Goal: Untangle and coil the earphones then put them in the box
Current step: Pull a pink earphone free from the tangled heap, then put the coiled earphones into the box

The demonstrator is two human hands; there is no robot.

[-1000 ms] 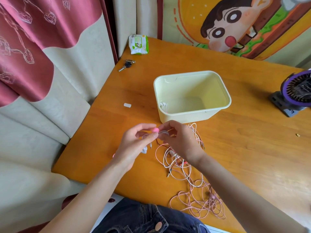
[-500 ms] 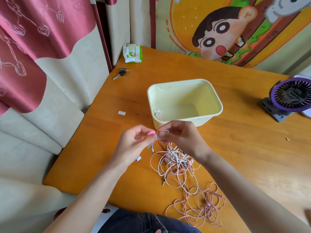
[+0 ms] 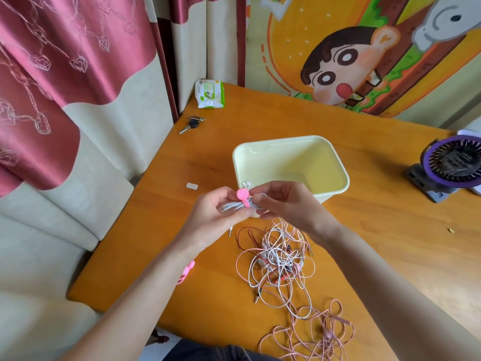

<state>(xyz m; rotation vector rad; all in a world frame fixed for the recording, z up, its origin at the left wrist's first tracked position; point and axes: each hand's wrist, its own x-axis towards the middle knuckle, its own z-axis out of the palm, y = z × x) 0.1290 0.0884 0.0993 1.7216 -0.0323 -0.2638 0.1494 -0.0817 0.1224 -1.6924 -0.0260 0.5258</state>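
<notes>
Gripping the coiled white earphones (image 3: 234,205) in the left hand (image 3: 221,213), just near of the box (image 3: 286,138), fingers curling round them. Pinching their right end with the right hand (image 3: 285,204), perhaps at the pink tie (image 3: 243,195). Feeling light, limp, likely springing open; holding best across the middle.

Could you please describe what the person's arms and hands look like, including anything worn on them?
The left hand and right hand are bare: no gloves, and no rings that I can see. Neither wrist carries a watch or bracelet. The left forearm and right forearm are uncovered to the frame's edge, so no sleeves show. The only clothing in view is dark blue jeans.
</notes>
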